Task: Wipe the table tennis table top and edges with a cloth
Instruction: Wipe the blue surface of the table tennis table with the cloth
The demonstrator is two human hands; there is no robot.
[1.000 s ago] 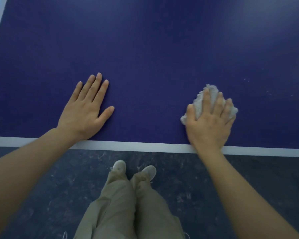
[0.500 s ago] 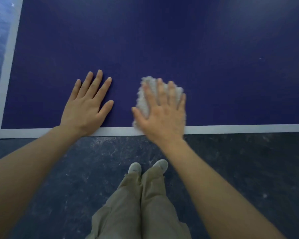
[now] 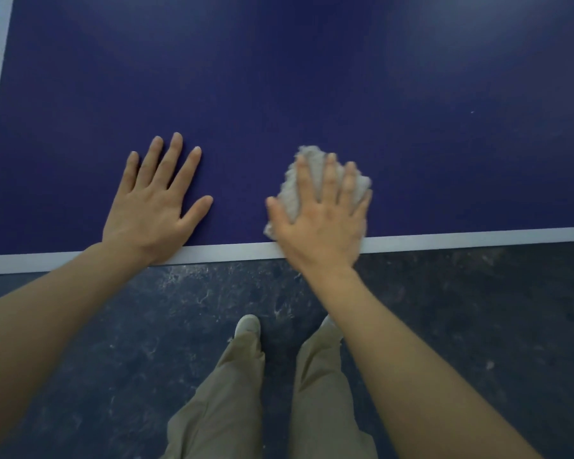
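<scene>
Dim, soft light; a pale sheen lies on the table top (image 3: 478,44) far beyond the right hand (image 3: 322,223), which is slightly motion-blurred.

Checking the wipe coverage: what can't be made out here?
- Cloth: head view, mostly hidden under the right hand; its underside unseen.
- Table: far end and right side cut off by the frame; side faces not visible.
- Right hand: motion-blurred.
- Speck: too small to identify.
</scene>
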